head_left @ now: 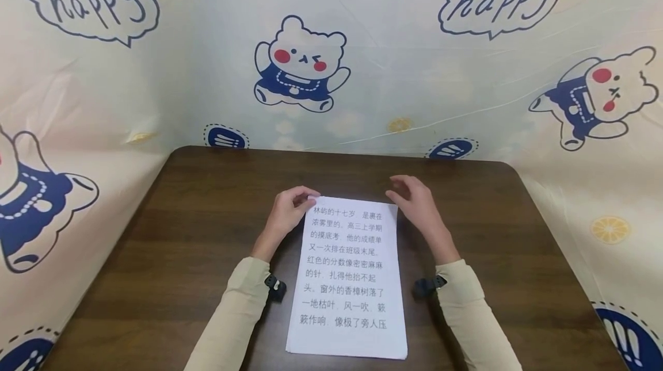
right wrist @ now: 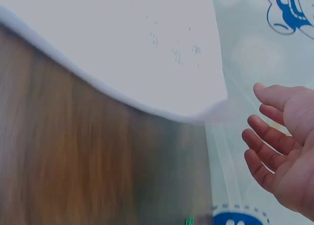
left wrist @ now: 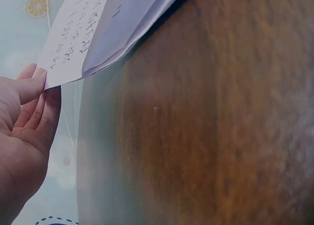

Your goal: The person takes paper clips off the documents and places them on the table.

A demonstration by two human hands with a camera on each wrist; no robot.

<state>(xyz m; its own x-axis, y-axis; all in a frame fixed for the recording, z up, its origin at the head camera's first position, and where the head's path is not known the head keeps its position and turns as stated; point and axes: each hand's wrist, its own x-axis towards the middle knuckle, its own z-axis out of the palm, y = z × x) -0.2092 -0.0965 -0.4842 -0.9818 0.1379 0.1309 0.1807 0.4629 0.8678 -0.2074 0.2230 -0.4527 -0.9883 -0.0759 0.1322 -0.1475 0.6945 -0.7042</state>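
Note:
A stack of white paper sheets [head_left: 347, 279] printed with large Chinese characters lies lengthwise on the table. Its top left corner is pinched between the thumb and fingers of my left hand [head_left: 291, 207]. In the left wrist view, the left hand [left wrist: 29, 122] grips the corner of the top sheet [left wrist: 73, 38], and more sheets show below it with a gap between. My right hand [head_left: 416, 204] is just off the top right corner, holding nothing. The right wrist view has the right hand [right wrist: 284, 141] with its fingers loosely bent, apart from the paper corner [right wrist: 213, 107].
The dark brown wooden table [head_left: 197, 244] has rounded far corners. Behind it and along both sides hangs a pale printed cloth [head_left: 383, 83] with cartoon bears and "happy" bubbles. Each wrist wears a small black camera, one on the left [head_left: 275, 287] and one on the right [head_left: 427, 287].

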